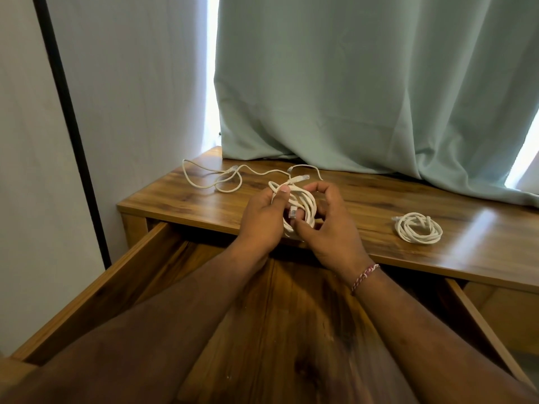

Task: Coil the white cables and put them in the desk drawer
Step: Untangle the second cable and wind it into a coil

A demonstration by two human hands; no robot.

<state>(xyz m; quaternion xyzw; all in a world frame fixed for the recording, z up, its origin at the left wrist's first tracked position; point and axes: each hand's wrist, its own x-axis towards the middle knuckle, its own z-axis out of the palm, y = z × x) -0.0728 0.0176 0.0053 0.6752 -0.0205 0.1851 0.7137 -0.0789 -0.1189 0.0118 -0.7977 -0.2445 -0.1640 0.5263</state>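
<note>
Both hands grip one coiled white cable point(302, 205) over the desk's point(379, 196) front edge: left hand point(264, 220) pinching the loops, right hand point(329, 225) curled round them. A finished coil point(418, 228) lies rightward; a loose cable point(221, 177) sprawls near the back-left corner. The drawer point(96, 290) stands open.

The open drawer point(291, 301) lies bare below both forearms; a loose cable point(215, 177) sprawls near the desk's point(364, 196) back-left corner. A coiled cable point(418, 228) sits toward its front edge on the right; the curtain point(364, 83) drapes over the back edge.
</note>
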